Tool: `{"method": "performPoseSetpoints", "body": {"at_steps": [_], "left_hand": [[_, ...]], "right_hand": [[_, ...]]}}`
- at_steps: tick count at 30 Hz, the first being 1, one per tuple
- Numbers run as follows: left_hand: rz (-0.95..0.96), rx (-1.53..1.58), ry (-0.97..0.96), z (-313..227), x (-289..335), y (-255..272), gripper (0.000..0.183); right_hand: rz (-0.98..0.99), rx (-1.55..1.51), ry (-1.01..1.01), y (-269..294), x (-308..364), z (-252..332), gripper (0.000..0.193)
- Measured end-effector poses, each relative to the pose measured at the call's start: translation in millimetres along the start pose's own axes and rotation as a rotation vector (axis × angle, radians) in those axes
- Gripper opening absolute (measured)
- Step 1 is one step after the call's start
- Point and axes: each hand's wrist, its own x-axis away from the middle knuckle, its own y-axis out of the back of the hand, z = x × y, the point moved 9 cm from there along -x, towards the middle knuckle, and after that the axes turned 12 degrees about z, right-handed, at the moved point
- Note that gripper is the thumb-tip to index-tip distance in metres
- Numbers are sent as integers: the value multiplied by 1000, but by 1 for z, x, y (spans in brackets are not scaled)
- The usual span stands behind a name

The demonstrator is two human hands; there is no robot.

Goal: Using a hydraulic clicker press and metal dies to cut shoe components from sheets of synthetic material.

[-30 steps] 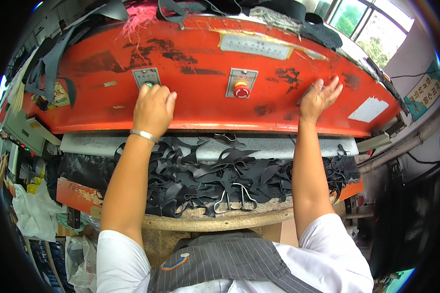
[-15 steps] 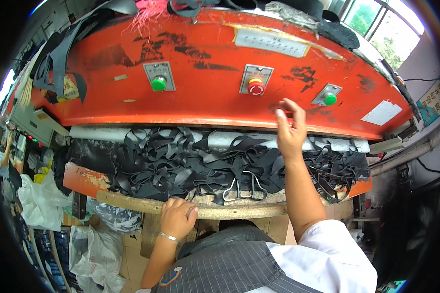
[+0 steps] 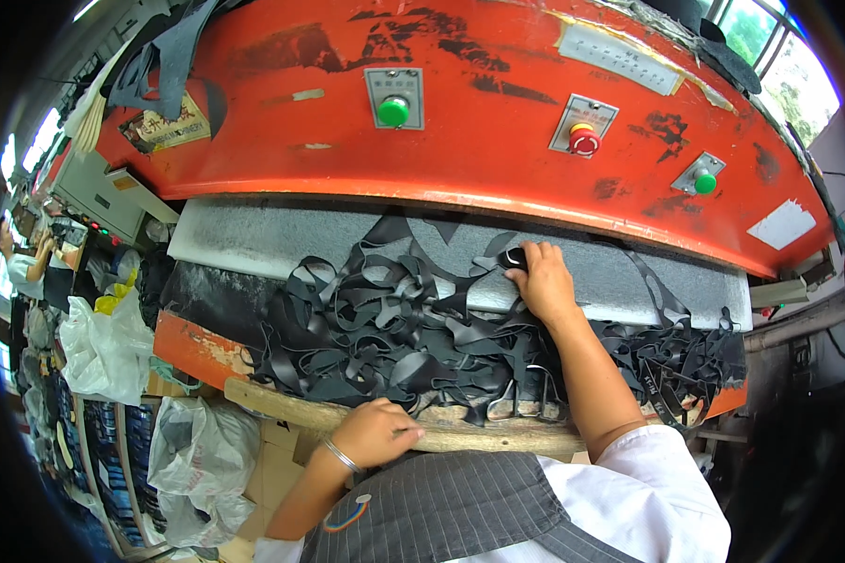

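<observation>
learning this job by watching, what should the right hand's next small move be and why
Probably to draw the black piece back toward the heap: the right hand seems to pinch it over the grey board, while most scraps lie nearer the wooden rail, where the left hand is.
</observation>
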Motion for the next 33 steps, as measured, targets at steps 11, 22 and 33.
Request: {"method": "performPoseSetpoints", "body": {"at_steps": [11,22,33], "left_hand": [[-557,-267,-110,67,-114,143,30],[-561,-248,-161,70,-124,123,26],[-726,-167,-27,82,-128,139,24]], "right_hand": [[-326,-373,-304,52,47,-37,36],[225,-276,-179,-56,-124,129,42],[248,-307,189,-66,-85,107,81]]}}
